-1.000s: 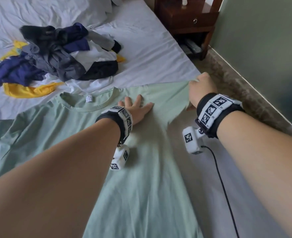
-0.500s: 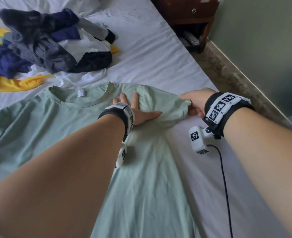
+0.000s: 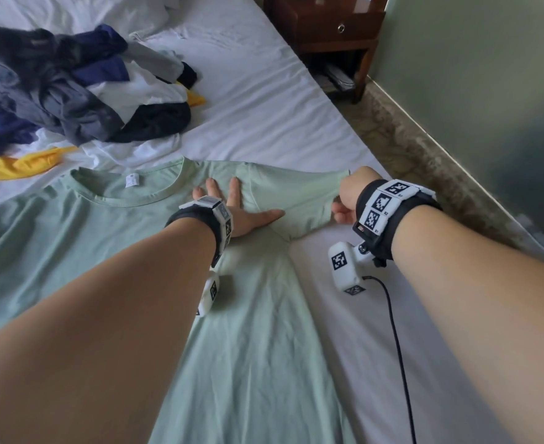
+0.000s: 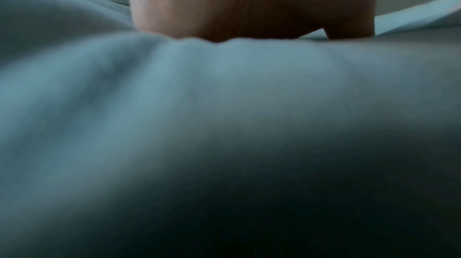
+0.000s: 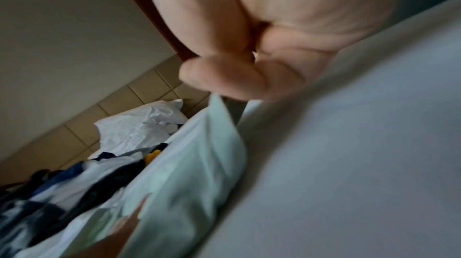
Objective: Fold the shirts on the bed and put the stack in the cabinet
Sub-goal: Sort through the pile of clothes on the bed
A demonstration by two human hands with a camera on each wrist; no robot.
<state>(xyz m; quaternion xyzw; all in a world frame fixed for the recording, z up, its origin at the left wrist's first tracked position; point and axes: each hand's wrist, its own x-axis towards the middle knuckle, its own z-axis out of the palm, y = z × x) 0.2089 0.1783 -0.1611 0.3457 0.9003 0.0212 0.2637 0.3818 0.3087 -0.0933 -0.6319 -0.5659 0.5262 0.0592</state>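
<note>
A pale green t-shirt (image 3: 248, 331) lies spread flat on the white bed (image 3: 264, 100), collar towards the far side. My left hand (image 3: 242, 206) lies flat with fingers spread on the shirt's right shoulder, pressing it down; the left wrist view shows only palm and green cloth (image 4: 224, 104). My right hand (image 3: 349, 193) pinches the hem of the right sleeve (image 3: 299, 200) and holds it stretched sideways. In the right wrist view the curled fingers (image 5: 224, 76) grip the sleeve's edge (image 5: 219, 116).
A heap of unfolded clothes (image 3: 81, 91), dark blue, grey, white and yellow, lies on the bed at the far left. A dark wooden nightstand (image 3: 328, 30) stands past the bed's far right corner. The bed's right edge drops to a patterned floor strip (image 3: 424, 161) along a green wall.
My right hand drew the sleeve in towards the shirt body, then pulled it out sideways again. The left hand stayed pressed on the shoulder. The head view shifted slightly.
</note>
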